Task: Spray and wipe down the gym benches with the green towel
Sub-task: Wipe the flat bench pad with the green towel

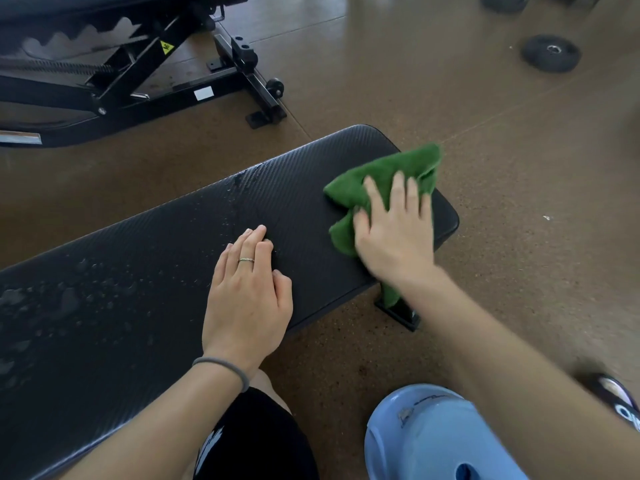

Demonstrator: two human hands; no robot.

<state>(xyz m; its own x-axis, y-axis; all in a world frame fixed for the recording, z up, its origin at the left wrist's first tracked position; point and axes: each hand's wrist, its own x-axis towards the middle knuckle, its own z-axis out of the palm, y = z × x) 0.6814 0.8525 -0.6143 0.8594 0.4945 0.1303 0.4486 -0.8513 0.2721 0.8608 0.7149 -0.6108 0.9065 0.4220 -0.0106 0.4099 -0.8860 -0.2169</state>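
Head view: The right hand (394,230) lies palm-down with fingers spread and straight, pressing the green towel (384,181) against the far end of the black bench pad (156,271). The left hand (247,296) rests flat on the pad's near edge, fingers extended together, holding nothing. Spray droplets (86,289) cover the pad left of the hands.

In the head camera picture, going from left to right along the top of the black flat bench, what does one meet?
Spray droplets → left hand, resting flat on the bench → right hand, pressing the green towel onto the bench's right end.
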